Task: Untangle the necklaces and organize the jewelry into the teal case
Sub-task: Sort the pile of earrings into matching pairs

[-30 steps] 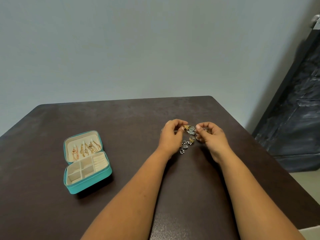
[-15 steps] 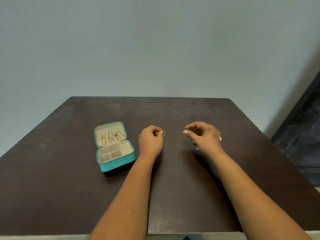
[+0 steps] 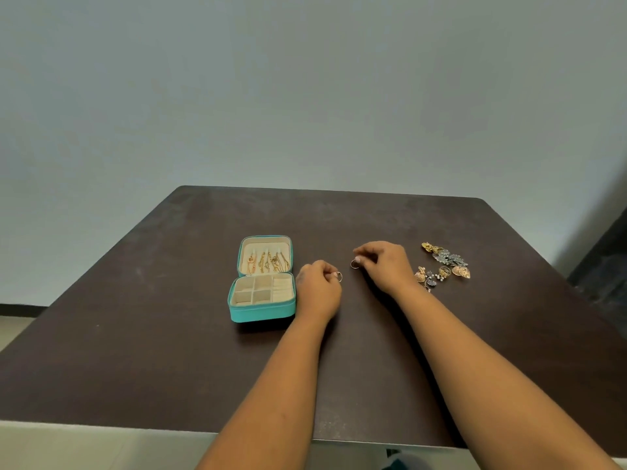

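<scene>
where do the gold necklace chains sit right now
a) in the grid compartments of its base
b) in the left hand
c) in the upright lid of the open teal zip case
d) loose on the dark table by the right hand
c: the thin gold chains hang across the cream lining of the open teal case lid, while the base compartments look empty.

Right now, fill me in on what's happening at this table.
A person is sorting jewelry. The left hand pinches a small ring beside the open teal case, whose lid already holds gold chains. The right hand pinches another ring. A pile of earrings waits on the table.
</scene>
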